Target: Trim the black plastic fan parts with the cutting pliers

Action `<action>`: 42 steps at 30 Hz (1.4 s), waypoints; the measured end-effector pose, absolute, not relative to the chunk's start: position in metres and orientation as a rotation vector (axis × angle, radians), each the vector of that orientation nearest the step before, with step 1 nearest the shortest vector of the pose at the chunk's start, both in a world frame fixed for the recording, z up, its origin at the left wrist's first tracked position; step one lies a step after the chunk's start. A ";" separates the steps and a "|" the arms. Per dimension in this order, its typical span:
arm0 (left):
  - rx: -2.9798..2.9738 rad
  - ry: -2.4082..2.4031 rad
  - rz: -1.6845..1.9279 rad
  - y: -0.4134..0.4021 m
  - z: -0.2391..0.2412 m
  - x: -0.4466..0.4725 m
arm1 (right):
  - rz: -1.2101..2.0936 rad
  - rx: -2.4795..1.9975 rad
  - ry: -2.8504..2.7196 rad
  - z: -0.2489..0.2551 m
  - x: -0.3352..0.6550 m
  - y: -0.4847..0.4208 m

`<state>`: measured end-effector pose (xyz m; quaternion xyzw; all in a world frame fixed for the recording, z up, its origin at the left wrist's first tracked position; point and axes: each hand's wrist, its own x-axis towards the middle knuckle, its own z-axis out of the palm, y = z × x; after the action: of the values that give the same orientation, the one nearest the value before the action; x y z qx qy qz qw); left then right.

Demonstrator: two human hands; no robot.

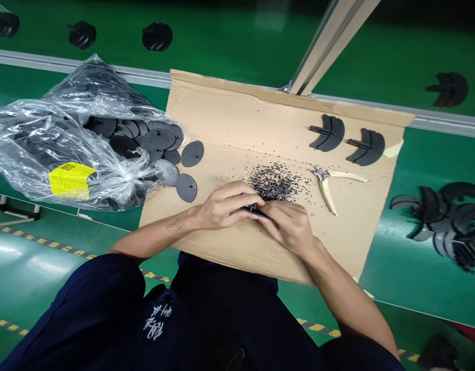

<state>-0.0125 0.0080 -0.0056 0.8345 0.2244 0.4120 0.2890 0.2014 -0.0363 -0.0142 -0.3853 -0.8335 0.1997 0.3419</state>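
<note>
Both my hands meet over the near middle of a sheet of brown cardboard [237, 118]. My left hand [225, 203] is closed, fingers curled around a small dark plastic part [255, 209] that shows between the two hands. My right hand [289, 224] is closed too and grips the same part from the other side. Most of the part is hidden by my fingers. Just beyond my hands lies a heap of small dark plastic trimmings [274, 181]. Cream-handled cutting pliers [332, 183] lie on the cardboard to the right of my hands.
A clear plastic bag [67, 136] of dark round discs lies at the left, with some discs [185, 170] spilled onto the cardboard. Two curved dark parts [348, 139] rest at the far right of the cardboard. More dark parts [448, 216] are piled on the green surface at right.
</note>
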 end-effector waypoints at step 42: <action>1.308 0.597 0.744 0.015 -0.003 -0.017 | 0.623 -0.979 -1.743 0.002 0.200 -0.031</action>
<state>-0.0170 0.0145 -0.0035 0.5850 0.2671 0.3328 0.6897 0.2001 -0.0315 0.0015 -0.4048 -0.7209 0.2576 0.5001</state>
